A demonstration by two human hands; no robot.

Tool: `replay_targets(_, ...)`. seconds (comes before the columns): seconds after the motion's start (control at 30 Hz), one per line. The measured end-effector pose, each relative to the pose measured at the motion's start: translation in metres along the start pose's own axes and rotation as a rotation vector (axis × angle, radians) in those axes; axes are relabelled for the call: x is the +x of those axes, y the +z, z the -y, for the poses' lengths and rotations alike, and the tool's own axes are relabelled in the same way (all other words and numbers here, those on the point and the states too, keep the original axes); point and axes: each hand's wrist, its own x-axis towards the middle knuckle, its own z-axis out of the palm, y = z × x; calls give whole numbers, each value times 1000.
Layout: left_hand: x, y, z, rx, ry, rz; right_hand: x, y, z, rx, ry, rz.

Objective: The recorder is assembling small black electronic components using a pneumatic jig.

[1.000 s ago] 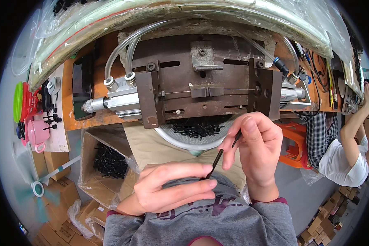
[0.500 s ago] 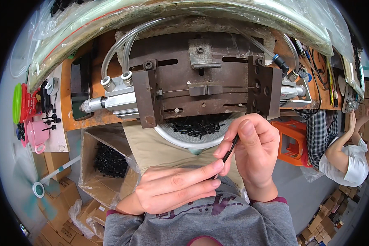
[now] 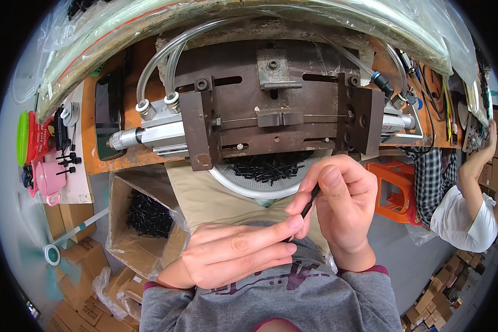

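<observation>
A thin black rod-like part (image 3: 308,208) is held slantwise between my two hands in front of my chest. My right hand (image 3: 342,203) pinches its upper end between thumb and fingertips. With its fingers pressed together, my left hand (image 3: 240,252) grips the lower end, most of which is hidden. Beyond the hands is a brown metal fixture (image 3: 249,99) with a small split block (image 3: 280,118) in its middle and a thin rod running to each side. A white basket (image 3: 243,191) of black thin parts (image 3: 268,169) sits below the fixture's front edge.
A cardboard box (image 3: 122,243) of black parts stands at lower left. Silver air cylinders (image 3: 163,135) with clear hoses flank the fixture. A pink cup (image 3: 50,180) is far left, near a turning fan (image 3: 51,254). An orange stool (image 3: 390,191) and another person (image 3: 465,216) are right.
My hands keep nearly the same pose on the black part. The view has shifted slightly. At the right, the other person's arm has moved upward.
</observation>
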Motion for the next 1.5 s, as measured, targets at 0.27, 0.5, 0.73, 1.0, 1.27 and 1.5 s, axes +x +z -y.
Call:
replay_targets(0.27,-1,-1,2,-16,21,-21,0,-1,-2,34,-46,49)
replay_targets(0.5,-2,-3,2,-31,-7,-1,0,-2,-5,31,-51,65)
replay_targets(0.73,-2,-2,0,-34,-30,-5,0,-3,-3,49,-12,69)
replay_targets(1.0,0,0,-1,75,-44,-10,0,-5,6,-272,-136,17)
replay_targets(1.27,6,3,3,187,1,-56,9,-5,4,-289,-206,-33)
replay_targets(1.5,17,2,8,292,107,-134,24,-1,23,-451,-237,-5)
